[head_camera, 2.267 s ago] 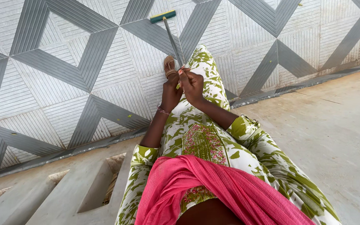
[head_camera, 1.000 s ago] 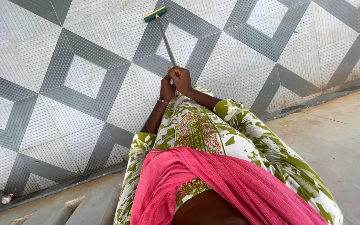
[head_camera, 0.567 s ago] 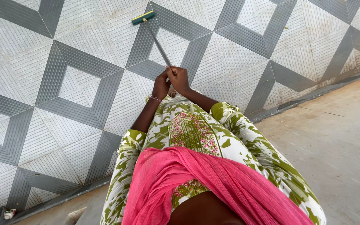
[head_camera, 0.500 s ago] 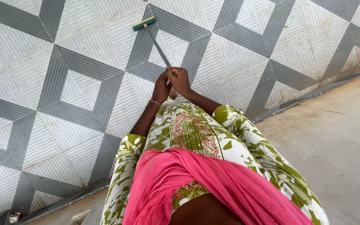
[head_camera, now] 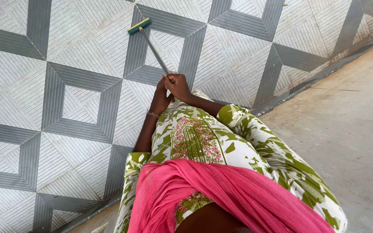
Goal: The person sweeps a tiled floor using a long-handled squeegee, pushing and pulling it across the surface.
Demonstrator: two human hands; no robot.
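Note:
A long-handled brush with a grey metal handle [head_camera: 154,48] and a green and yellow head [head_camera: 138,26] reaches out over the grey and white patterned tile floor [head_camera: 74,95]. Both of my hands grip the near end of the handle, close together. My right hand [head_camera: 178,86] sits on top and my left hand [head_camera: 160,94], with a thin bracelet on the wrist, is just below and to the left of it. The brush head rests on the tiles at the upper left, well ahead of me.
My green and white printed dress [head_camera: 221,138] and a pink scarf [head_camera: 225,194] fill the lower middle. A plain concrete floor [head_camera: 350,125] lies to the right, split from the tiles by a dark grey border strip [head_camera: 307,82].
Since the earliest frame I have stepped off the concrete onto the tiles. The brush head has slid leftward across the tiles, with both hands staying on the handle.

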